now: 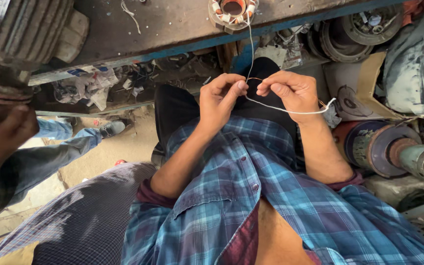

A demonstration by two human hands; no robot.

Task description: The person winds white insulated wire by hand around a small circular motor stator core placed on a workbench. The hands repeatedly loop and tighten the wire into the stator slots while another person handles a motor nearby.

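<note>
Midway, both hands pinch one white wire: left hand (220,99), right hand (290,92), wire (290,111) — its upper run climbing to the small stator (232,13) at the workbench (172,24) edge — untrimmed.

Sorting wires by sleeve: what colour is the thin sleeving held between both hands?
White, with bare copper wire at its end; thin sleeving is clearest in the head view.

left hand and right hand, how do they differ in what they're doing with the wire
The left hand pinches the thin copper wire with fingers curled upward; the right hand pinches it where the white sleeve trails below. The left sits slightly lower. Both meet fingertip to fingertip over the lap.
</note>
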